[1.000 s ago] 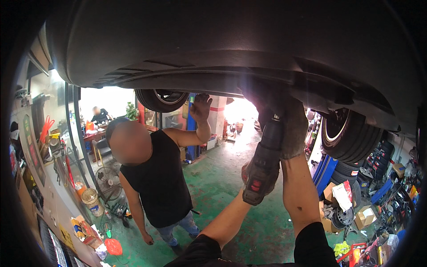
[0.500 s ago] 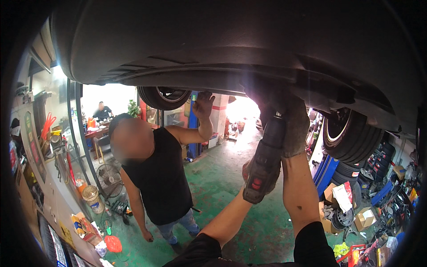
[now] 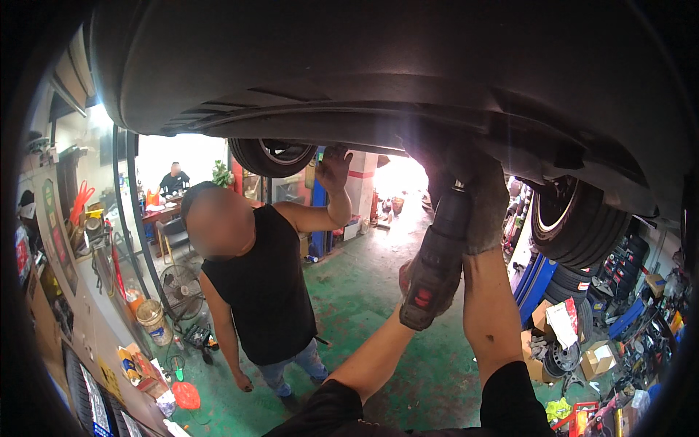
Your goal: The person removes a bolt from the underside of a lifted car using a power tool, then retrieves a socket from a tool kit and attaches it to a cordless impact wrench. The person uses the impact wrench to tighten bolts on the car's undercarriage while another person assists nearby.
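Observation:
Overhead hangs the dark underside of a raised car (image 3: 349, 95). A long black cordless power wrench (image 3: 437, 255) points up at it, with a red patch near its rear end and a silver collar near its tip. My left hand (image 3: 405, 278), mostly behind the wrench, is closed around its lower part. My right hand (image 3: 486, 211), in a dirty dark work glove, is raised beside the wrench's upper end, close to the underside. Its fingers and the wrench's tip are lost in shadow.
A co-worker (image 3: 255, 284) in a black sleeveless top stands at left, one gloved hand raised by a wheel (image 3: 273, 156). Another wheel (image 3: 575, 222) hangs at right above stacked tyres, boxes (image 3: 597, 359) and loose parts. A fan (image 3: 180, 291) and bucket (image 3: 153, 320) stand left.
The view has shifted slightly. My hands and the power wrench keep nearly the same place under the car, and the co-worker's raised hand stays by the wheel.

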`<action>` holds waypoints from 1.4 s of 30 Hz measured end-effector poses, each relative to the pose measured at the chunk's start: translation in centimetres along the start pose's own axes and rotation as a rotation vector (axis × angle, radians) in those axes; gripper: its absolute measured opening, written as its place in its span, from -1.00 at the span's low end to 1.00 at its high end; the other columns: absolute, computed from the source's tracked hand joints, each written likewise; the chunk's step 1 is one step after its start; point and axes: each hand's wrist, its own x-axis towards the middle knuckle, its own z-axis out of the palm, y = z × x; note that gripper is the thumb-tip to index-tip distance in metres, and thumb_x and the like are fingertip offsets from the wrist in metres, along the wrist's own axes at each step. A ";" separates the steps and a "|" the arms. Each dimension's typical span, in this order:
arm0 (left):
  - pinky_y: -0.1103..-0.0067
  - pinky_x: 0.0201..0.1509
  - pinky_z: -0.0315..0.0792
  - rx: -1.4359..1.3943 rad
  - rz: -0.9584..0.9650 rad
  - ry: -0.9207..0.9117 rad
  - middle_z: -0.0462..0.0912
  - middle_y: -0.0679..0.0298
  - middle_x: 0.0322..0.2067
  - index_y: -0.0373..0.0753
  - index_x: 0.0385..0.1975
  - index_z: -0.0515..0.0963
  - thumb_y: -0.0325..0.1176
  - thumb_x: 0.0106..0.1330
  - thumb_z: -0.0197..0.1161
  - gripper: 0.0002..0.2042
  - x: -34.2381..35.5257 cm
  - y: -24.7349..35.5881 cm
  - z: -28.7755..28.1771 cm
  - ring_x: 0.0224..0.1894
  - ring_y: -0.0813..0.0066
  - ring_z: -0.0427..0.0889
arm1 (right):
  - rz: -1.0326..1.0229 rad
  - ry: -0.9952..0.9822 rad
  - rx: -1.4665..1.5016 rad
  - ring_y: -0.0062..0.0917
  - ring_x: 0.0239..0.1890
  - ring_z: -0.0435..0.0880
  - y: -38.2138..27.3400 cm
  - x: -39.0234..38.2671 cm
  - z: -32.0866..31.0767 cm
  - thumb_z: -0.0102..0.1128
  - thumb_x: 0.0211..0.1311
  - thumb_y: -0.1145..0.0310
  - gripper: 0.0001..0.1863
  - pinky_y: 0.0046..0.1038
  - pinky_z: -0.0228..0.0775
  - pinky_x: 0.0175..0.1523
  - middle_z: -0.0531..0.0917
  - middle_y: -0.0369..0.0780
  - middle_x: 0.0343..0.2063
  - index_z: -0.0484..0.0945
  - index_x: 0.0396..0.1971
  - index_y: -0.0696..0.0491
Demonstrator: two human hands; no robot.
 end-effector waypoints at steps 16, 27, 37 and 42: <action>0.36 0.18 0.60 0.490 0.304 -0.144 0.52 0.08 0.23 -0.20 0.37 0.34 -0.23 0.51 0.09 -0.52 0.6 6.4 5.1 0.14 0.34 0.62 | 0.600 -0.111 1.228 -0.15 0.21 0.64 -1.1 0.6 1.4 -0.10 0.61 0.16 -0.50 -0.18 0.59 0.24 0.63 -0.02 0.17 0.39 0.31 0.21; 0.39 0.22 0.59 0.786 0.263 -0.137 0.53 0.04 0.25 -0.30 0.37 0.35 -0.31 0.51 0.06 -0.53 -3.3 8.6 4.4 0.19 0.35 0.59 | 0.330 -0.263 0.548 -0.27 -0.03 0.75 -2.5 0.4 -0.2 -0.09 0.60 0.19 -0.57 -0.23 0.67 0.11 0.69 -0.02 0.05 0.44 0.22 0.19; 0.48 0.17 0.56 1.354 0.423 0.027 0.60 0.25 0.12 -0.23 0.30 0.44 -0.45 0.38 0.38 -0.51 -12.4 10.7 5.4 0.11 0.43 0.60 | 0.702 -0.319 0.464 -0.49 -0.26 0.77 -4.3 -5.8 -6.3 0.02 0.50 0.44 -0.75 -0.43 0.65 -0.06 0.78 -0.15 -0.28 0.67 -0.14 0.24; 0.54 -0.06 0.57 0.651 0.091 -0.043 0.66 0.24 -0.04 -0.25 0.27 0.46 -0.48 0.39 0.37 -0.54 -14.6 12.9 10.0 -0.11 0.55 0.62 | 0.989 -0.771 0.423 -0.56 -0.23 0.74 -6.5 -12.9 -10.0 0.12 0.51 0.27 -0.68 -0.46 0.60 -0.05 0.78 -0.18 -0.25 0.69 -0.07 0.22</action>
